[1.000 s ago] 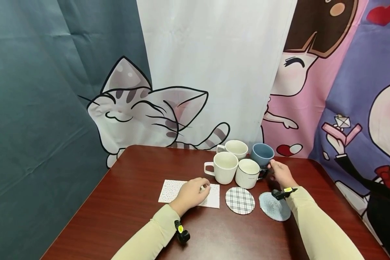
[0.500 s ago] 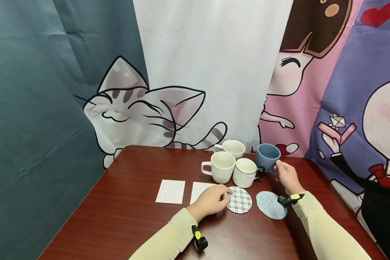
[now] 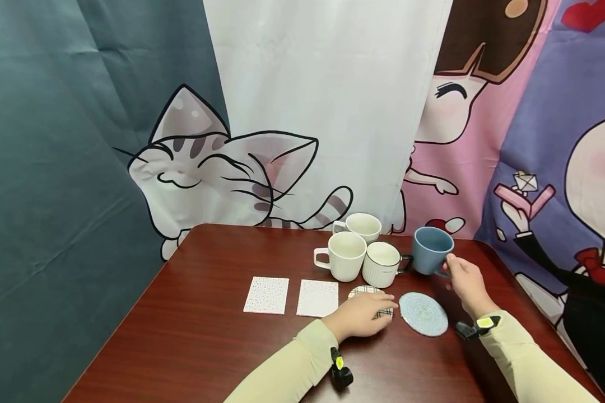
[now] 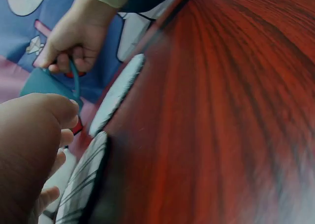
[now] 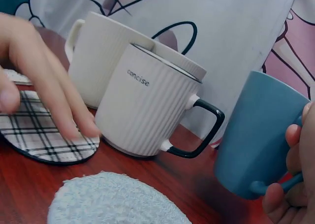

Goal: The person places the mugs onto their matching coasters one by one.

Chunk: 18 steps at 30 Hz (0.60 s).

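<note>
My right hand [image 3: 468, 284] grips the handle of a blue mug [image 3: 431, 251] at the right of the table. In the right wrist view the blue mug [image 5: 261, 135] tilts and stands apart from the white mugs. My left hand [image 3: 364, 313] hovers over the round plaid coaster [image 5: 44, 128], fingers loosely extended and holding nothing, hiding much of it in the head view. Just right of those fingertips lies a round pale-blue woven coaster [image 3: 423, 314]. A white ribbed mug with a black handle [image 5: 147, 103] is set behind the plaid coaster.
Two more white mugs, a ribbed one [image 3: 346, 257] and one behind it [image 3: 364, 225], cluster at the table's back. Left of the plaid coaster lie two square speckled coasters, one farther left [image 3: 266, 295] and one nearer [image 3: 317, 298]. A printed curtain [image 3: 333, 101] hangs behind the table [image 3: 181, 336].
My left hand has moved right, from over the square coasters to over the plaid one. My right hand has drawn the blue mug rightward, away from the white mugs.
</note>
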Tool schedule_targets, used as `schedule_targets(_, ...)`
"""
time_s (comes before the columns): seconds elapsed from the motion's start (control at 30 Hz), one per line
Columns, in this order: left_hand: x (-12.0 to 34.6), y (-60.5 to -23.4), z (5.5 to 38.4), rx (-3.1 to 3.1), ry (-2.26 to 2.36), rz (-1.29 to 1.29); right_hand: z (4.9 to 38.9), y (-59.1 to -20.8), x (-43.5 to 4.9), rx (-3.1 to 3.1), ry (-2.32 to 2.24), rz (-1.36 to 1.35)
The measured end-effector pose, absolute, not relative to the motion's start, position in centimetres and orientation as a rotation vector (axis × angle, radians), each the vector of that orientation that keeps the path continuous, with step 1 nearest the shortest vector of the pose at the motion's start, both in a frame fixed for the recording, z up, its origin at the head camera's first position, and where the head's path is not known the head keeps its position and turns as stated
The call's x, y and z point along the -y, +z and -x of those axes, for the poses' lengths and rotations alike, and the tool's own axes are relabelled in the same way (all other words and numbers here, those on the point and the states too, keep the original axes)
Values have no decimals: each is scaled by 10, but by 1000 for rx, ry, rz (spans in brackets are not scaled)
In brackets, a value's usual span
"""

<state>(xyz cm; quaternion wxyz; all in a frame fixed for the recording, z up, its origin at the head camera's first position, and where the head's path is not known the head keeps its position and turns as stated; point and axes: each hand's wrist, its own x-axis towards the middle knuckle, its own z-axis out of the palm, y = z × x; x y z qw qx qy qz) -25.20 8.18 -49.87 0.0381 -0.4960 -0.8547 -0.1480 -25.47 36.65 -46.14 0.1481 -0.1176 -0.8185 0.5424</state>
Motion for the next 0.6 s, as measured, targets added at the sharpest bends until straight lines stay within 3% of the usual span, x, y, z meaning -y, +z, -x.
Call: schedule_targets(0.6,-97,-513,241,2723,-37,1546,209,-448,-355,2339,1650,300)
